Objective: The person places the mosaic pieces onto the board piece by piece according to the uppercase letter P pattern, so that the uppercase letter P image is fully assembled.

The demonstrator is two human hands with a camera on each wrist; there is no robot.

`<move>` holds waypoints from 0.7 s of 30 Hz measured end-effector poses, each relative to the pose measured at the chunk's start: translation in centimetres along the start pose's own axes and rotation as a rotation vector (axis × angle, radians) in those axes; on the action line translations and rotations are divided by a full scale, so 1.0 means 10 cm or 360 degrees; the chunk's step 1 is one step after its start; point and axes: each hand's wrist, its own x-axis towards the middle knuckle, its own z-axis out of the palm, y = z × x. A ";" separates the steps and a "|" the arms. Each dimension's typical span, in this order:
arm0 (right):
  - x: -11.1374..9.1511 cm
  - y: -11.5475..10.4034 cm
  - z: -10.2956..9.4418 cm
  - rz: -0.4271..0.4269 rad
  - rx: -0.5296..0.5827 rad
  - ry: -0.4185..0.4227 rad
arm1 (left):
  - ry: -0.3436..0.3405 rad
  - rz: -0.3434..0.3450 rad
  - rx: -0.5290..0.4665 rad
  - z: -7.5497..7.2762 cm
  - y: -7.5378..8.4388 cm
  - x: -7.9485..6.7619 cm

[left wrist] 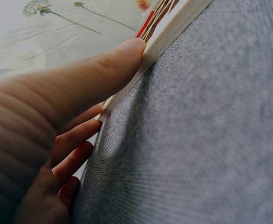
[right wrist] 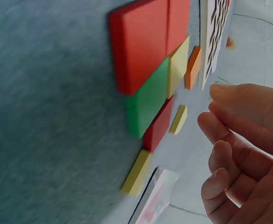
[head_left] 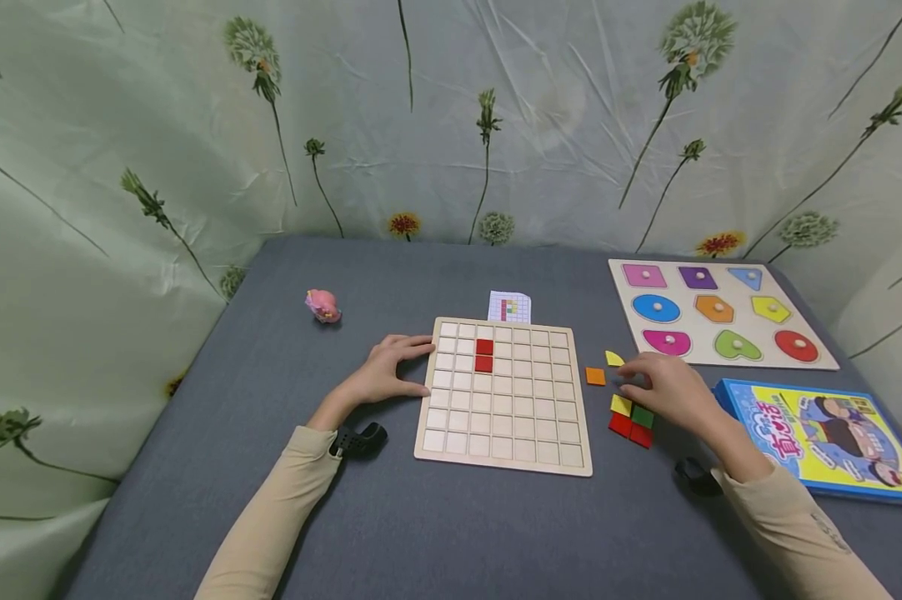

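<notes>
A flower-printed cloth (head_left: 556,142) hangs behind a gray table (head_left: 391,283). In the head view, a gridded board (head_left: 522,408) lies between two hands, two red squares (head_left: 484,363) set in its upper rows. The left hand (head_left: 382,371) spreads thumb and fingers apart along the board's left edge. Loose tiles (head_left: 641,436) lie off its right edge, beside the right hand (head_left: 668,387), much the nearer of the two. A lone yellow tile (head_left: 613,358) lies just beyond the right fingertips, toward the table's far edge; the tile looks partly covered and its long axis is unclear. An orange tile (head_left: 595,377) lies between fingers and board.

In the left wrist view, the thumb rests on the board's rim, fingers spread farther along.

In the right wrist view, thumb and index stand slightly apart, the other fingers loosely bent, gripping nothing visible. The lone yellow tile lies near the index fingertip, a gap between them.
</notes>
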 end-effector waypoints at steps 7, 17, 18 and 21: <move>-0.06 0.07 -0.01 0.0063 -0.0010 -0.0021 | -0.0002 -0.0005 -0.0001 -0.02 0.01 0.00; -0.09 0.14 0.01 0.0040 -0.0062 -0.0042 | 0.0002 -0.0009 0.0002 -0.04 0.02 0.00; -0.10 0.15 0.02 0.0046 -0.0065 -0.0052 | -0.0004 -0.0011 0.0004 -0.04 0.03 0.00; -0.12 0.17 0.05 0.0061 -0.0070 -0.0077 | -0.0014 -0.0014 -0.0002 -0.03 0.03 0.00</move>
